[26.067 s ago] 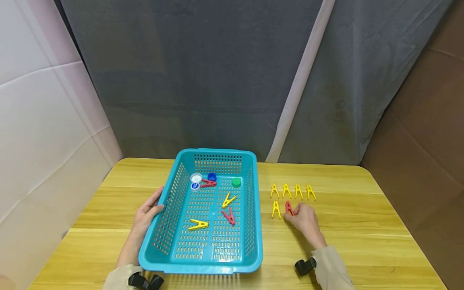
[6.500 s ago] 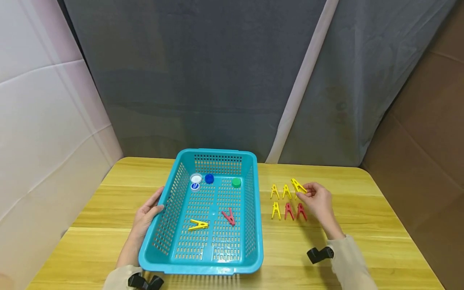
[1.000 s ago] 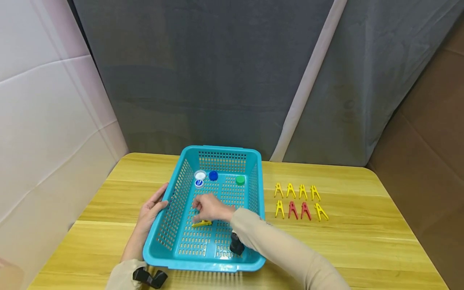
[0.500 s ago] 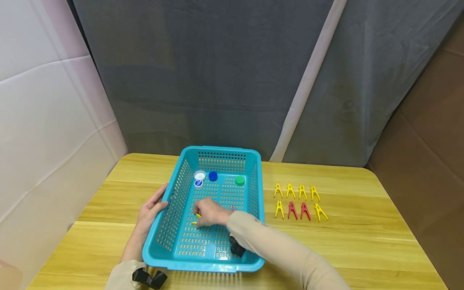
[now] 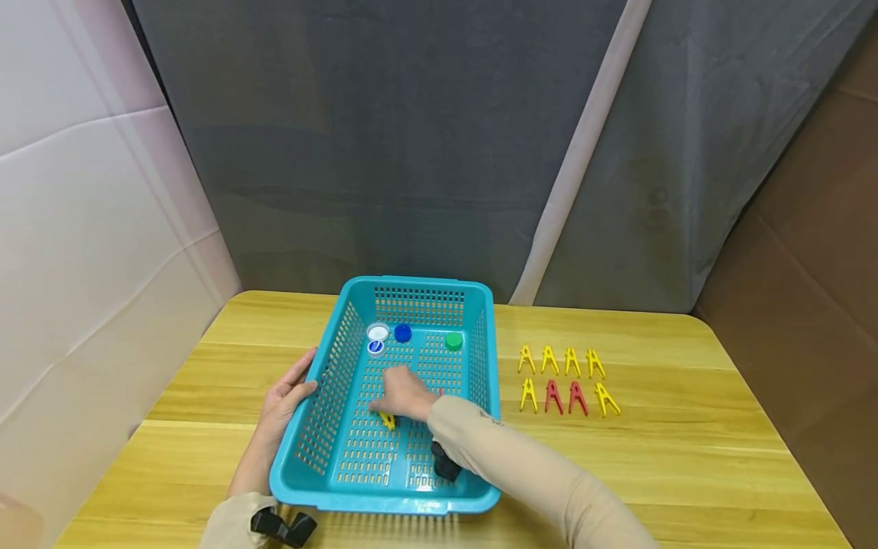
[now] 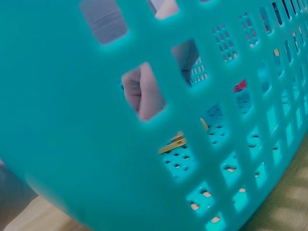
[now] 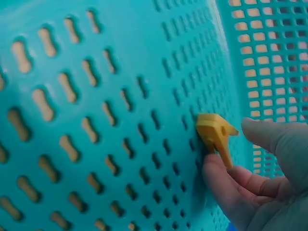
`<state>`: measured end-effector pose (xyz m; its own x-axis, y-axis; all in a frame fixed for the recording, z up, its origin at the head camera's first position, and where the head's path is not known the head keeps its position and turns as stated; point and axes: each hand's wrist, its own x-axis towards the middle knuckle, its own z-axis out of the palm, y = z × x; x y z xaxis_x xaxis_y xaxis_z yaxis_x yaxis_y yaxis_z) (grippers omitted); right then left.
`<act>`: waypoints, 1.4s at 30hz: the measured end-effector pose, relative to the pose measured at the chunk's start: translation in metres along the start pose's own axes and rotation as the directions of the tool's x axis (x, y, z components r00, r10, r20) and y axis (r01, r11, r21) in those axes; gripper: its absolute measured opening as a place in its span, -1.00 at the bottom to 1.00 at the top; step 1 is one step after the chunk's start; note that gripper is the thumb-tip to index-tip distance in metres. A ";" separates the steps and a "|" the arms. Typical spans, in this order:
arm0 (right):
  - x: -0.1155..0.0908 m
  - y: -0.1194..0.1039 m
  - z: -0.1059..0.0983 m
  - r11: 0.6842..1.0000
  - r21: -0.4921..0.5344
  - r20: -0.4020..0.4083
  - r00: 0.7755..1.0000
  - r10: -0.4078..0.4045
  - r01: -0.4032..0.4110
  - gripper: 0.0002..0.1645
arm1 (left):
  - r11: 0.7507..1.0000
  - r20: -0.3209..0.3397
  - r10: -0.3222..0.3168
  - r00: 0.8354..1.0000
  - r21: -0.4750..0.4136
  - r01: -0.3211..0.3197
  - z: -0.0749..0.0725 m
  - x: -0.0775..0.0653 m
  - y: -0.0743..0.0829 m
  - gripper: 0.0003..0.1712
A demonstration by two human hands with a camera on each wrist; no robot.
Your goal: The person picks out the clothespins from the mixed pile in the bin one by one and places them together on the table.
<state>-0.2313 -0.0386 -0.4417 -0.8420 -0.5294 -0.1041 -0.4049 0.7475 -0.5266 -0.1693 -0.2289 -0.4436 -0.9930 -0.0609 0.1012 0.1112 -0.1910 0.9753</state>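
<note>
My left hand (image 5: 280,400) grips the left rim of a turquoise basket (image 5: 384,503), thumb at the edge. Inside it, my right hand (image 5: 405,393) holds a yellow clothespin (image 5: 388,421) low over the basket floor. In the right wrist view the curled fingers (image 7: 224,187) touch one leg of this clothespin (image 7: 214,132), and the thumb lies close to the other side. A red clothespin (image 5: 441,392) in the basket is mostly hidden by my right arm; a bit of red (image 6: 240,86) shows through the basket wall in the left wrist view.
Towards the basket's far end lie a white cap (image 5: 377,332), a blue-and-white cap (image 5: 375,348), a blue cap (image 5: 402,332) and a green cap (image 5: 453,341). On the table to the right, several yellow clothespins (image 5: 549,359) and two red clothespins (image 5: 553,397) stand in two rows.
Over the past second my right hand has taken hold of the yellow clothespin and turned it. Compared with earlier, more clothespins stand in the table rows and fewer lie in the basket.
</note>
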 end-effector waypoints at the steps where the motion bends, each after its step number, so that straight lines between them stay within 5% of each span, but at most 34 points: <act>1: 0.001 0.000 -0.001 1.000 -0.002 -0.008 1.000 0.004 -0.004 -0.48 | 1.000 -0.001 -0.001 1.000 0.004 0.001 0.000 0.000 0.000 -0.41; 5: 0.003 0.000 -0.006 0.999 -0.044 0.005 1.000 -0.024 0.025 -0.90 | 1.000 -0.002 0.001 1.000 0.011 -0.001 0.000 0.000 0.000 -0.41; 8: 0.003 0.000 -0.008 0.995 -0.066 0.086 0.994 -0.069 0.075 -0.46 | 1.000 -0.001 0.001 1.000 0.002 -0.001 0.000 0.000 0.000 -0.41; 11: 0.002 -0.001 -0.009 0.993 -0.055 0.166 0.982 -0.095 0.105 -0.35 | 1.000 -0.002 -0.002 1.000 -0.005 0.002 0.000 0.000 0.000 -0.41; 20: 0.000 0.001 -0.008 0.974 -0.151 0.195 0.971 -0.141 0.172 -0.52 | 1.000 0.007 0.007 1.000 -0.017 -0.007 0.000 0.000 0.000 -0.42; 30: 0.000 0.002 -0.011 0.957 -0.242 0.176 0.977 -0.117 0.158 -0.65 | 0.999 0.019 0.021 1.000 -0.027 -0.021 -0.001 0.000 -0.001 -0.43; 42: 0.000 0.003 -0.021 0.988 -0.136 0.134 0.990 -0.049 0.067 -0.62 | 1.000 0.001 0.003 1.000 -0.002 -0.003 0.001 0.000 0.000 -0.40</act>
<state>-0.2397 -0.0283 -0.4255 -0.7656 -0.6144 -0.1908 -0.5052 0.7578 -0.4130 -0.1693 -0.2280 -0.4432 -0.9926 -0.0608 0.1048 0.1147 -0.1931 0.9745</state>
